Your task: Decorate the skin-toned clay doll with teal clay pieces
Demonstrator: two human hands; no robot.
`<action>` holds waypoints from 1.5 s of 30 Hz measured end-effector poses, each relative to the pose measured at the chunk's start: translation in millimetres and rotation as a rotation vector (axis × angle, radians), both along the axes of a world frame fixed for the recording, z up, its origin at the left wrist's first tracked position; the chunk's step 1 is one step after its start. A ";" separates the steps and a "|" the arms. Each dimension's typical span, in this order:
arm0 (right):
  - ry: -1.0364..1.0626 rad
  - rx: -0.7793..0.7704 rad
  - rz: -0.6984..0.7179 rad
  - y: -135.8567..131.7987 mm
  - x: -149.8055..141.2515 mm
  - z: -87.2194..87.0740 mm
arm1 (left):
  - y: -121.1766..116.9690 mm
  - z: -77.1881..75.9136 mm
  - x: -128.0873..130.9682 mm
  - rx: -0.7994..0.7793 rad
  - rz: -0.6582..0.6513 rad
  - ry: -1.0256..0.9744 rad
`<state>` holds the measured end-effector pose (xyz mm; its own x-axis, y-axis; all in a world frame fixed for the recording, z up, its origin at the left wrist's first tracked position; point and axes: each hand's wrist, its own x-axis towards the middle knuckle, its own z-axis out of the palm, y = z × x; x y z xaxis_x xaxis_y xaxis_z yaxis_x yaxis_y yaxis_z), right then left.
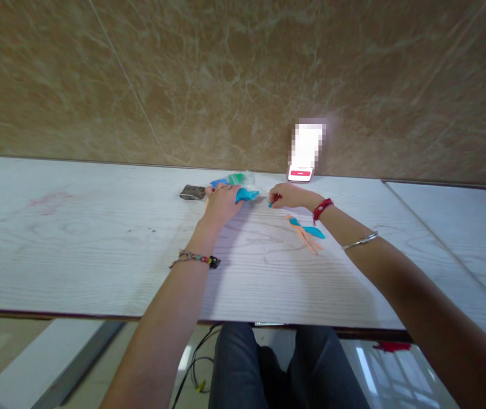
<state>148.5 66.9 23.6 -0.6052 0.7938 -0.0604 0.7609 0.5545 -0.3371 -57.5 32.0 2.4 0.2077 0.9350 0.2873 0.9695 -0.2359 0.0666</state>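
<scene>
My left hand (222, 205) is closed at the side of a turquoise lump of what looks like modelling clay (246, 195), apparently in a clear wrapper. Its fingers are partly hidden. My right hand (289, 196) makes a pinch just to the right, with a tiny turquoise bit (269, 205) showing at the fingertips. Below the right hand, thin orange strips (305, 237) lie on the table with a flattened turquoise piece (313, 232) across them. Behind the left hand are a green piece in clear plastic (236, 179) and a blue one (218, 182).
A dark brown block or packet (192, 192) lies left of my left hand. A phone (300, 173) with a lit screen leans on the marbled wall (226, 85). The pale wood-grain table (76, 244) ends just above my knees, and cables (194, 363) hang below.
</scene>
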 end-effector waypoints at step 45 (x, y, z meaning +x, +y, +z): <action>1.070 -0.545 -0.534 -41.9 28.0 -0.5 | -2.5 -2.3 -0.3 0.063 -0.028 -0.012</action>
<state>176.6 24.9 23.1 -0.1744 0.9751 -0.1367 0.0615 -0.1278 -0.9899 -57.8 29.5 0.0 0.2300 0.9088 0.3480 0.9615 -0.2674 0.0628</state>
